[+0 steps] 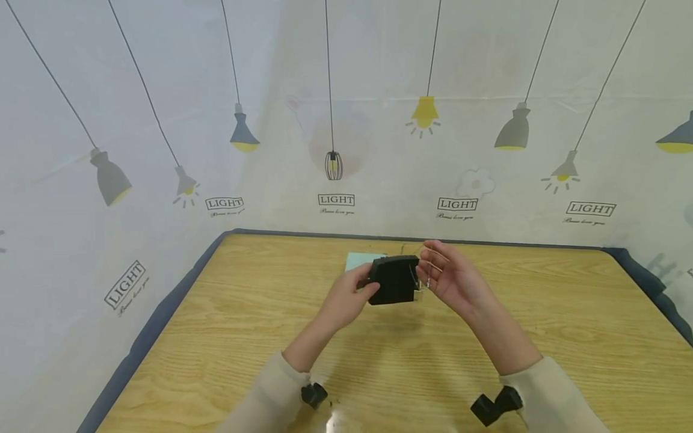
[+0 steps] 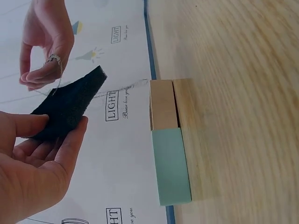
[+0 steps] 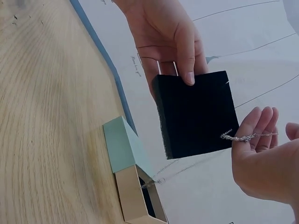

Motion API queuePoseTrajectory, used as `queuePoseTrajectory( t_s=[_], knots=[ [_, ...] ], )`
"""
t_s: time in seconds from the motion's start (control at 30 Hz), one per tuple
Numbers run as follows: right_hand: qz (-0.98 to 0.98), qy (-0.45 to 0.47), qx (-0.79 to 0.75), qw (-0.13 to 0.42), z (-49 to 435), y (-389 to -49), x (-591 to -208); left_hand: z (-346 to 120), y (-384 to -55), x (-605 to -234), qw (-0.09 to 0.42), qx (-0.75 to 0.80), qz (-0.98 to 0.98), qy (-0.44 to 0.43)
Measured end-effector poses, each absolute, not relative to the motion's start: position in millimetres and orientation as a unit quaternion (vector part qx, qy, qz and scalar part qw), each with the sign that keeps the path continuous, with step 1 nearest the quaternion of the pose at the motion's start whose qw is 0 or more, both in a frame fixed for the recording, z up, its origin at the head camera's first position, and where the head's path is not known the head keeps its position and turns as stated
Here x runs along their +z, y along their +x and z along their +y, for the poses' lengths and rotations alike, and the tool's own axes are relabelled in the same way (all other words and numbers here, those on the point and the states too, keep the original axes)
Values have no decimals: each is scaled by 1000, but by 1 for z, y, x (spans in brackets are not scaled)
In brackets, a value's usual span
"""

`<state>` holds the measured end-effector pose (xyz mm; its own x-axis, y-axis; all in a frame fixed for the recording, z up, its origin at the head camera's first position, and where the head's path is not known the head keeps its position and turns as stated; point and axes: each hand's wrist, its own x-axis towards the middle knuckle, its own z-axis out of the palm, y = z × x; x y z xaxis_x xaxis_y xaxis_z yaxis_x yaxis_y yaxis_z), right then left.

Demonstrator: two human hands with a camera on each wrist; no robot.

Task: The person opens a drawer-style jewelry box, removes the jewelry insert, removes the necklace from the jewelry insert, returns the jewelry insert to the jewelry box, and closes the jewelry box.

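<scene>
Head view: we find the black pad (image 1: 394,280) above the counter (image 1: 243,343), partly hiding the mint box (image 1: 360,261). Left wrist view: the left hand (image 2: 37,179), cut off, pinches the pad; the right hand (image 2: 49,37), raised, holds the silver chain (image 2: 55,58) in curled fingers. Right wrist view: left fingertips are hidden behind the pad; we note 1 thumb across its face.

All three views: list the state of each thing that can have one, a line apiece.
Left hand: grip on the black pad.
Right hand: grip on the silver chain.
Black pad: held up, off the table.
Silver chain: partly in the right hand, reaching the black pad; whether fastened there, cannot tell.
Mint-and-tan box: open at its tan part, resting on the table.
</scene>
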<state>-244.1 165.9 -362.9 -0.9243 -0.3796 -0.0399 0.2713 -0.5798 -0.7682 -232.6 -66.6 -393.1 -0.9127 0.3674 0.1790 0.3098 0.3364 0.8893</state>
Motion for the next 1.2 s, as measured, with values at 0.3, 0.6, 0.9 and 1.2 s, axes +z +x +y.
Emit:
queuePoseTrajectory(
  t_s=[0.3, 0.6, 0.9, 1.2],
  knots=[
    [386, -46, -900, 198, 168, -242, -363, -72, -233, -390, 28, 556, 808, 194],
    [349, -50, -911, 214, 172, -241, -366, -76, -236, -387, 28, 566, 805, 178],
    [342, -61, -911, 222, 173, -240, -368, -80, -237, -383, 50, 608, 769, 190],
    [382, -91, -893, 218, 173, -238, -371, -82, -238, -379, 55, 622, 757, 191]
  ],
)
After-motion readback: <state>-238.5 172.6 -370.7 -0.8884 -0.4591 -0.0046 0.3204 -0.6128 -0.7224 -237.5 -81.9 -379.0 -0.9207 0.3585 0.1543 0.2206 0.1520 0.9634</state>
